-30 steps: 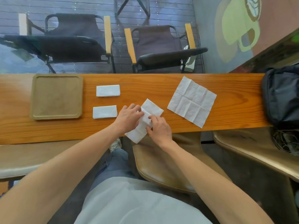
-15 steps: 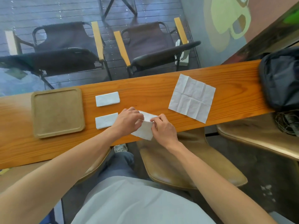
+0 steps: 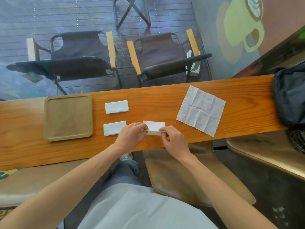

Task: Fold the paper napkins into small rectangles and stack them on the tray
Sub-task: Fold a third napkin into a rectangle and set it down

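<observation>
- A small folded napkin (image 3: 155,127) is sitting near the front edge of the wooden counter (image 3: 165,98), its near long edge lifted a little off the wood.
- The left hand (image 3: 130,138) is pinching the napkin's left end between thumb and fingertips, clamped on the paper.
- The right hand (image 3: 175,140) is pinching the right end in the same way, fingers closed on the near corner.
- Just left of the left hand, a second folded napkin (image 3: 113,128) is lying flat; a third folded napkin (image 3: 116,106) is lying beyond it, apart from it.
- A brown tray (image 3: 47,119) is resting further left on the counter, near those two rectangles but not touching them.
- To the right, an unfolded napkin (image 3: 201,110) is lying spread open and creased, turned at an angle.
- A dark bag (image 3: 288,95) is sitting at the counter's far right end.
- Two folding chairs (image 3: 155,52) are standing beyond the counter.
</observation>
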